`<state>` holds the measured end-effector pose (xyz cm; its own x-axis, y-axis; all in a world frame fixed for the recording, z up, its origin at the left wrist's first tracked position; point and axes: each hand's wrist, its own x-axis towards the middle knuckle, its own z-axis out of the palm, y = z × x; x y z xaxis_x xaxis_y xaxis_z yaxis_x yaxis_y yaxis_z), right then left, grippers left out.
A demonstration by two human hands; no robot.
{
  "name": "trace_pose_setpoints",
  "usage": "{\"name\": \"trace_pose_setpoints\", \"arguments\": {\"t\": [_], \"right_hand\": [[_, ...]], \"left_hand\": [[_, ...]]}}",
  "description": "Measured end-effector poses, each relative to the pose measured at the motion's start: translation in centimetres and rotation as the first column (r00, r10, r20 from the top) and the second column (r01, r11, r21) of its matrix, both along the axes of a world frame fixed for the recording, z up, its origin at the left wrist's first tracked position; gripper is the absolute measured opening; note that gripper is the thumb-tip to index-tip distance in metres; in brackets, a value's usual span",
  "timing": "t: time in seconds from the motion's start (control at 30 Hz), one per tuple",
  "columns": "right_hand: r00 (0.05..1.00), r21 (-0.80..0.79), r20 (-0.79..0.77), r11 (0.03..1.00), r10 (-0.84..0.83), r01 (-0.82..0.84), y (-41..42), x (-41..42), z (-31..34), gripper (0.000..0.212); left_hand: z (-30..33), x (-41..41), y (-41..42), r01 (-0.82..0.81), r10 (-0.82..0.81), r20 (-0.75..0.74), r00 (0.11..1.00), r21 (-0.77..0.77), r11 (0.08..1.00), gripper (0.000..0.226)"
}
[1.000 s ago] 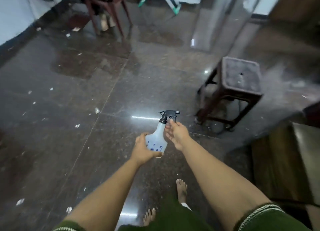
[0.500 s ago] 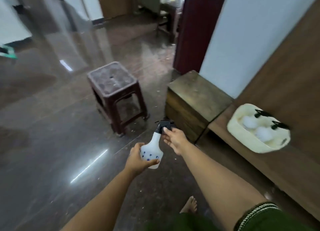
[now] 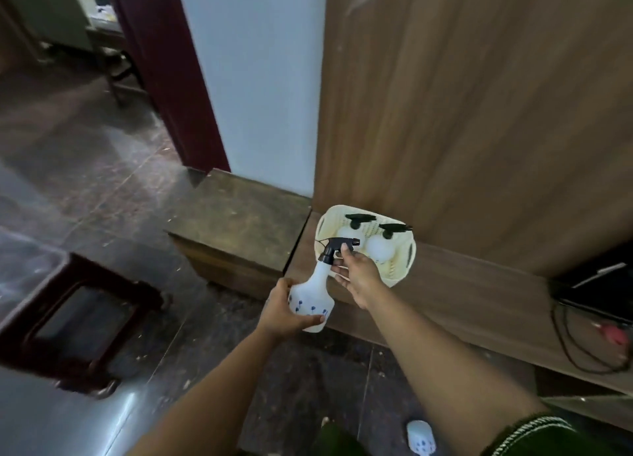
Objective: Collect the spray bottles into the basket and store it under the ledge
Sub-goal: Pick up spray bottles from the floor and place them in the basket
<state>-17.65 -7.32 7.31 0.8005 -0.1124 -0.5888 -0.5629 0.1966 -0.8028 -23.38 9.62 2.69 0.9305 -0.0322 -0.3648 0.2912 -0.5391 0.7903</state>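
Note:
A white spray bottle (image 3: 313,293) with blue dots and a black trigger head is held upright in front of me. My left hand (image 3: 286,313) grips its round base from below. My right hand (image 3: 358,274) holds it by the neck, fingers under the trigger. Just behind them a cream plastic basket (image 3: 407,253) stands on the wooden ledge (image 3: 462,291) against the wood-panelled wall, with two white spray bottles (image 3: 376,246) lying inside, black heads toward the wall. Another white bottle (image 3: 421,440) with blue dots lies on the floor near my feet.
A low wooden box (image 3: 236,229) stands left of the ledge by the white wall. A dark red stool (image 3: 73,322) is on the floor at left. A black device (image 3: 596,287) with cables sits on the ledge at right. The dark stone floor is littered with small scraps.
The view has swung right from the open floor and stool to the ledge. I have come closer to the basket, still carrying the bottle in both hands.

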Motion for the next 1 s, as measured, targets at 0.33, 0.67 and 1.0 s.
{"name": "trace_pose_setpoints", "arguments": {"t": [0.33,0.67,1.0], "right_hand": [[0.984,-0.111,0.136,0.985,-0.114,0.129,-7.0,7.0,-0.6,0.01],[0.936,-0.774,0.156,0.627,0.315,-0.082,-9.7,12.7,-1.9,0.028],[0.952,-0.741,0.077,0.656,0.296,-0.144,-9.6,12.3,-7.1,0.025]], "left_hand": [[-0.6,11.9,-7.5,0.204,-0.212,0.039,0.976,0.153,0.967,0.101],[-3.3,20.5,-10.1,0.314,-0.321,0.012,0.947,0.178,0.933,0.1],[-6.2,21.9,-12.0,0.405,-0.396,-0.082,0.914,0.188,0.895,0.061]]}}
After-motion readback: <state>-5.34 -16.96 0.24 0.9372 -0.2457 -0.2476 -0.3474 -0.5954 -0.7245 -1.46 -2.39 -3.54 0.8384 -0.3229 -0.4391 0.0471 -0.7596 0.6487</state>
